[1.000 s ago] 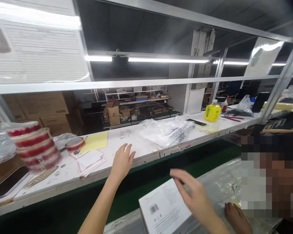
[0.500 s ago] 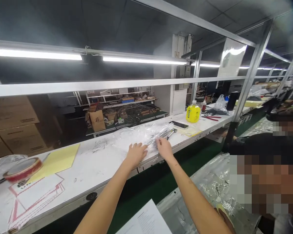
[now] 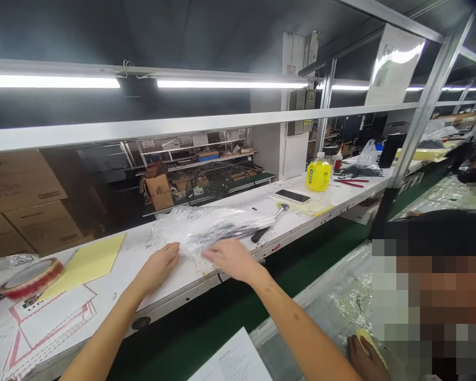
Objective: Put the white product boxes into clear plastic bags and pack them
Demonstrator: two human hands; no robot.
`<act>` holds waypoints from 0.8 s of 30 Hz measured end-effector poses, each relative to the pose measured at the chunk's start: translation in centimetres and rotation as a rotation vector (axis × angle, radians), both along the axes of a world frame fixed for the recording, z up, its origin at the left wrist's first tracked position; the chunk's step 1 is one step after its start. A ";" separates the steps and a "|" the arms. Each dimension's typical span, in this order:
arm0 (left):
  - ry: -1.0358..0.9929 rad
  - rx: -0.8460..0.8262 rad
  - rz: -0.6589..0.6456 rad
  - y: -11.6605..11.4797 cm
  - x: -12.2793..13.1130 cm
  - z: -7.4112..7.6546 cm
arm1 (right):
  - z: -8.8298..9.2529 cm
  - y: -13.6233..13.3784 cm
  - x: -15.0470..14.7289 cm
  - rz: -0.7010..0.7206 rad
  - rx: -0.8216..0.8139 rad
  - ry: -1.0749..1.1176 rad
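Note:
A clear plastic bag point(image 3: 194, 222) lies on the white workbench point(image 3: 143, 288), with something long and printed showing through it. My left hand point(image 3: 162, 267) rests palm down at the bag's near left edge, fingers stretched out. At the bag's near side, my right hand point(image 3: 236, 259) has its fingers bent together on the plastic; their tips are slightly blurred. Past the bag's right end lies a hammer point(image 3: 267, 226) with a dark grip, partly covered by the plastic. A phone point(image 3: 292, 196) lies beyond it.
A yellow bottle point(image 3: 318, 173) and red-handled pliers point(image 3: 353, 182) stand or lie farther right. Tape point(image 3: 31, 279), yellow paper point(image 3: 89, 264) and red-edged sheets point(image 3: 51, 328) are at left. A metal rail point(image 3: 143, 123) runs overhead. A co-worker's hand point(image 3: 365, 357) is at lower right.
Both my hands have moved left along the bag. The bag is shifted left and spread differently, and more of the hammer's grip shows. The view has turned slightly right.

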State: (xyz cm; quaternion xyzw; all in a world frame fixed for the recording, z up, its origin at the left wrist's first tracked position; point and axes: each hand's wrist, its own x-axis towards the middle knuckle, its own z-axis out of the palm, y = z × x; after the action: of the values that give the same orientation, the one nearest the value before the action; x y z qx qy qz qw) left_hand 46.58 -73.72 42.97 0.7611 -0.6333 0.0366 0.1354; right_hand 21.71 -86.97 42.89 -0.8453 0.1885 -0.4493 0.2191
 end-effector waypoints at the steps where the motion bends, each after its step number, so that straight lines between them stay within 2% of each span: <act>1: -0.028 -0.008 0.008 0.4 0.0 -0.2 | 0.3 -0.7 -1.6 -0.087 0.022 -0.078; 3: -0.122 -0.033 0.032 0.6 -0.9 -0.4 | 0.2 -2.9 -4.2 -0.331 0.108 -0.219; 5: -0.210 -0.033 0.063 0.0 -2.6 -0.4 | -0.7 -5.4 -5.3 -0.517 0.270 -0.182; 8: -0.250 0.034 0.079 -1.9 -5.1 0.0 | -2.2 -7.4 -3.9 -0.590 0.385 0.087; 11: -0.249 0.081 0.049 -3.2 -6.2 0.3 | -2.5 -6.8 -1.7 -0.608 0.316 0.225; 14: -0.190 0.095 0.040 -2.3 -6.0 0.4 | -1.6 -4.9 -0.6 -0.562 0.253 0.316; 18: -0.083 0.108 0.051 1.2 -4.4 0.9 | -0.5 -2.4 0.3 -0.422 0.117 0.447; 21: -0.059 0.070 0.065 3.7 -2.2 1.3 | -0.7 -0.7 1.2 -0.265 -0.016 0.473; 24: -0.015 -0.031 0.120 5.7 0.7 1.2 | -1.1 0.8 2.7 -0.088 -0.054 0.401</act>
State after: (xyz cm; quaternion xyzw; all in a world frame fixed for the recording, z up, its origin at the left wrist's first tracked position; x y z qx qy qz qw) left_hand 47.24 -68.05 44.15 0.7954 -0.5867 0.0601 0.1400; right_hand 24.36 -86.14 41.82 -0.9144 0.2530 -0.2860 0.1346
